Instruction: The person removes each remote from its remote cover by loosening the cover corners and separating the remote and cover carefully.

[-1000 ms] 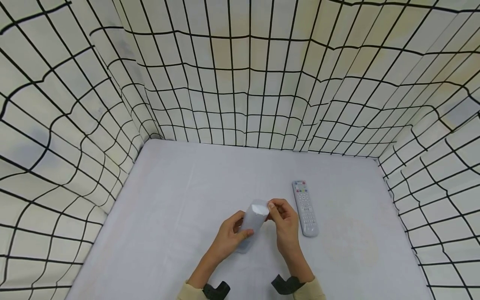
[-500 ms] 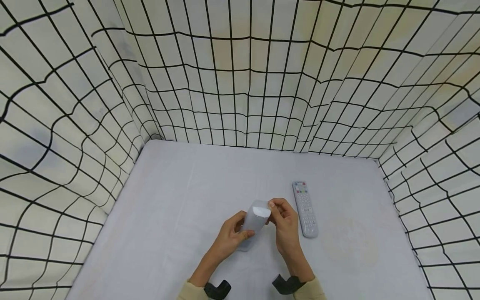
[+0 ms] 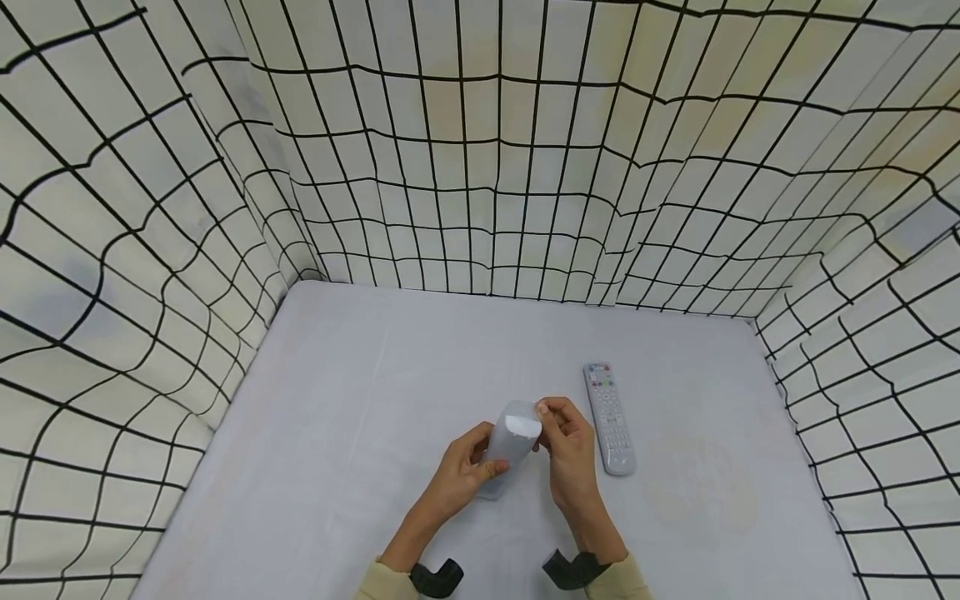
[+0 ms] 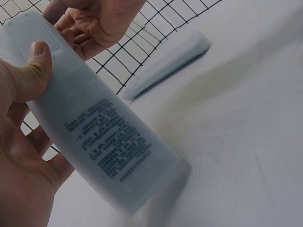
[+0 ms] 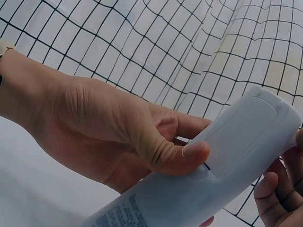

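Note:
Both hands hold a pale grey remote-shaped casing (image 3: 512,437) just above the table, tilted with its far end raised. Its back faces up, showing printed text (image 4: 106,142) and a battery-cover outline (image 5: 246,127). My left hand (image 3: 480,458) grips the lower half from the left, thumb (image 5: 182,153) pressed on the back just below the cover. My right hand (image 3: 546,421) pinches the raised end from the right, its fingers (image 5: 279,194) curled round the edge. A second remote (image 3: 609,417) with coloured buttons lies flat, face up, just right of my right hand.
The white table (image 3: 337,400) is walled on three sides by black-grid cloth (image 3: 480,167). The lying remote (image 4: 165,64) is the only other object on it.
Almost nothing has changed: the held casing has tipped slightly and both hands keep their grip in the same place.

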A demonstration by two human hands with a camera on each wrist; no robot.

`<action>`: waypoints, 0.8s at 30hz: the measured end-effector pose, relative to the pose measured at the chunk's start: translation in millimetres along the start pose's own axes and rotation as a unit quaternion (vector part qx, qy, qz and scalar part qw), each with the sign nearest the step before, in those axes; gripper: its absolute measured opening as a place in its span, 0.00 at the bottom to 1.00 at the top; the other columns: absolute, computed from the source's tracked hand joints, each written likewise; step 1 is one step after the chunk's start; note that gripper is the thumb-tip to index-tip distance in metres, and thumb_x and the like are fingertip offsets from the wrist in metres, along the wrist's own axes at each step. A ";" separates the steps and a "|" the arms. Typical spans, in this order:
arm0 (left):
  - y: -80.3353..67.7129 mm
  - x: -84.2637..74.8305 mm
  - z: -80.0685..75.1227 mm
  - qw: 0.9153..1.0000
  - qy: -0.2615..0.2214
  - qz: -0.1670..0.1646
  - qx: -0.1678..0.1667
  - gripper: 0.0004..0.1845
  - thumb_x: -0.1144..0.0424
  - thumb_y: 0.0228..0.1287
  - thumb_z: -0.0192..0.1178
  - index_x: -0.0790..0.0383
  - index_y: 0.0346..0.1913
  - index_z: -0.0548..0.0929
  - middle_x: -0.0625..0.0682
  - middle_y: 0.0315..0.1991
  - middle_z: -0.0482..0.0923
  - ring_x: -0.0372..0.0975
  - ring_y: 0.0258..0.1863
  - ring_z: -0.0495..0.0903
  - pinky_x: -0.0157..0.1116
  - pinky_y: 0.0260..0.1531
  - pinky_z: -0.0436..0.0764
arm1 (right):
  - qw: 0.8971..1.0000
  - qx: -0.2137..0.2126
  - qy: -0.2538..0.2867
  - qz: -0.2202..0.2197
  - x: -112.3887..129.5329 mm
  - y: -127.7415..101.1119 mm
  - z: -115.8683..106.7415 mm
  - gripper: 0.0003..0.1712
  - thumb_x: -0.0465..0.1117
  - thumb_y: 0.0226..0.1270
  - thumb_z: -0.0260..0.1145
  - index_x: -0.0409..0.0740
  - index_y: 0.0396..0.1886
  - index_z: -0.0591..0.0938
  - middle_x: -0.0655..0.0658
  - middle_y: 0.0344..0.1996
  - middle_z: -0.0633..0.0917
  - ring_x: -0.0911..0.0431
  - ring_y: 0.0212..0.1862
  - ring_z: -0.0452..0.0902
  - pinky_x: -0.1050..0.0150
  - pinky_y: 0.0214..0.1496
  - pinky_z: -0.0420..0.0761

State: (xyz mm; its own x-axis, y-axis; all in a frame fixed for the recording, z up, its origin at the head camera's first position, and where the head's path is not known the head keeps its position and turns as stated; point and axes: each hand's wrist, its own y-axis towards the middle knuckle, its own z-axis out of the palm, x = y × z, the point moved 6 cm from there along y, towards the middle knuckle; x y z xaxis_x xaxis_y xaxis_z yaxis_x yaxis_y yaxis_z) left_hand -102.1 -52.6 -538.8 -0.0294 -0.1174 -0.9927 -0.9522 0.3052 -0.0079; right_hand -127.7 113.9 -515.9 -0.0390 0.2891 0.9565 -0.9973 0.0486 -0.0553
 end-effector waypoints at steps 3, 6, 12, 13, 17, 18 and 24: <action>-0.4 1.2 0.4 1.000 -0.003 -0.001 0.003 0.24 0.60 0.67 0.70 0.61 0.63 0.79 0.55 0.62 0.82 0.47 0.63 0.81 0.33 0.60 0.79 | 1.000 -0.001 0.004 0.007 -0.7 -0.8 0.7 0.12 0.41 0.78 0.65 0.34 0.47 0.79 0.54 0.28 0.83 0.63 0.30 0.76 0.69 0.30 0.74; -0.8 2.4 0.3 1.000 0.000 -0.003 0.003 0.23 0.60 0.67 0.70 0.60 0.63 0.79 0.55 0.61 0.83 0.45 0.62 0.81 0.33 0.60 0.79 | 1.000 -0.002 0.007 0.017 -1.1 -1.9 2.0 0.11 0.40 0.78 0.65 0.35 0.46 0.79 0.54 0.27 0.83 0.63 0.29 0.75 0.70 0.30 0.74; -1.6 3.4 0.7 1.000 0.003 0.003 0.007 0.23 0.61 0.68 0.69 0.60 0.63 0.79 0.55 0.60 0.83 0.41 0.59 0.81 0.34 0.60 0.78 | 0.999 -0.009 0.005 0.043 -5.3 -2.8 1.2 0.07 0.41 0.77 0.66 0.41 0.45 0.81 0.54 0.26 0.82 0.62 0.27 0.73 0.70 0.30 0.73; -1.7 3.4 0.8 1.000 0.003 0.004 0.007 0.23 0.61 0.68 0.69 0.60 0.63 0.79 0.55 0.60 0.83 0.41 0.59 0.81 0.34 0.60 0.78 | 0.999 -0.009 0.005 0.046 -5.9 -2.8 1.0 0.07 0.41 0.77 0.66 0.41 0.44 0.81 0.54 0.26 0.81 0.62 0.27 0.73 0.70 0.30 0.73; -1.5 2.9 1.2 1.000 0.002 0.008 0.011 0.23 0.63 0.69 0.68 0.61 0.64 0.78 0.55 0.60 0.83 0.41 0.59 0.81 0.34 0.59 0.79 | 0.999 -0.006 0.008 0.052 -6.4 -3.0 1.8 0.06 0.40 0.77 0.65 0.41 0.44 0.81 0.54 0.26 0.82 0.62 0.27 0.72 0.70 0.29 0.73; -1.3 2.6 1.3 1.000 0.002 0.009 0.012 0.23 0.63 0.69 0.68 0.61 0.64 0.78 0.56 0.60 0.83 0.42 0.59 0.81 0.35 0.59 0.79 | 0.998 -0.005 0.008 0.054 -6.4 -3.0 2.0 0.06 0.40 0.77 0.65 0.41 0.44 0.81 0.54 0.26 0.82 0.63 0.27 0.72 0.70 0.29 0.73; -0.5 2.2 -0.2 1.000 0.012 0.008 0.010 0.23 0.64 0.69 0.68 0.62 0.65 0.77 0.56 0.60 0.83 0.45 0.59 0.82 0.36 0.58 0.80 | 0.998 0.008 -0.003 0.058 -7.9 -1.0 2.2 0.09 0.43 0.78 0.65 0.40 0.45 0.80 0.55 0.27 0.83 0.63 0.29 0.74 0.70 0.32 0.74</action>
State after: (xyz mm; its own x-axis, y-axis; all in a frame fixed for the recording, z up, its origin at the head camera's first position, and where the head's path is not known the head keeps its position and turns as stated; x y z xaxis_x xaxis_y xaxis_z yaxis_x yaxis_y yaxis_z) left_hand -101.7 -53.2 -541.0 -0.0520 -0.1342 -0.9896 -0.9455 0.3256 0.0055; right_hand -126.5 109.4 -522.8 -0.1548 0.2860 0.9457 -0.9869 -0.0009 -0.1612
